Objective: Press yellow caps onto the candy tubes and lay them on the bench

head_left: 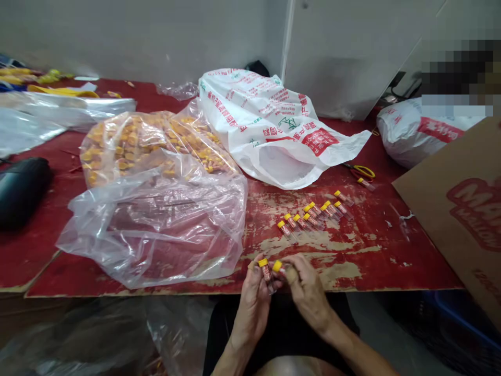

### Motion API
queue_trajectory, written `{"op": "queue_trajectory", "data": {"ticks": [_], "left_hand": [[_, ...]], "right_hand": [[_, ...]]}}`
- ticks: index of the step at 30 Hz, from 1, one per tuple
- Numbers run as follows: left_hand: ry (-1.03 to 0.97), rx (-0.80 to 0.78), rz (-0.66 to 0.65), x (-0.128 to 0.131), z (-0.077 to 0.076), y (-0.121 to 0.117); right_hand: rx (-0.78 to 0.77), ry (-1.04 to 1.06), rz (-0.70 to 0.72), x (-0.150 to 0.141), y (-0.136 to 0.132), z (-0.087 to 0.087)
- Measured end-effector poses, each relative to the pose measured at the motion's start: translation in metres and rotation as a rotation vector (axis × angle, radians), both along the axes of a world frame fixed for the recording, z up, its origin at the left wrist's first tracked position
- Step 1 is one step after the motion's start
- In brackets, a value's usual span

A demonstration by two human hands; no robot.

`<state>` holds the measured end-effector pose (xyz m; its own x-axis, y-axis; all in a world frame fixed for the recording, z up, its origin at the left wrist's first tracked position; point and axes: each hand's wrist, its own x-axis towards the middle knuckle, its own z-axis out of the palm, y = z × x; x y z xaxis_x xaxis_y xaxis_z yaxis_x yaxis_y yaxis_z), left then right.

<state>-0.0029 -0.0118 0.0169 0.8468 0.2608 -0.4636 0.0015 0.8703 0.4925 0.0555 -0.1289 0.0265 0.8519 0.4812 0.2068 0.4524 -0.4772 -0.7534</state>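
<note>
My left hand (252, 303) and my right hand (307, 290) meet at the near edge of the worn red table (371, 261). Each hand pinches a small clear tube with a yellow cap: one tube (265, 269) in the left, another (278, 267) in the right. The two tubes touch between my fingertips. Just beyond my hands, several more yellow-capped tubes (313, 213) lie in a slanted row on the table. A big clear plastic bag (156, 209) to the left holds a heap of yellow-capped tubes (148, 141).
A white printed sack (274, 125) lies open behind the row. Yellow-handled scissors (362, 171) rest to its right. A cardboard box (462, 209) fills the right edge, with another white sack (415, 130) behind it. A black object (21, 188) sits at far left.
</note>
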Motion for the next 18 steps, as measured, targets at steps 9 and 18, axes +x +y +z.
{"op": "queue_trajectory", "data": {"ticks": [9, 18], "left_hand": [[0.068, -0.012, -0.001, -0.003, -0.005, 0.007], [0.053, -0.024, -0.040, -0.009, -0.005, 0.011]], "right_hand": [[-0.424, -0.438, -0.109, 0.048, 0.021, -0.003], [-0.441, -0.229, -0.065, 0.055, 0.023, -0.018]]}}
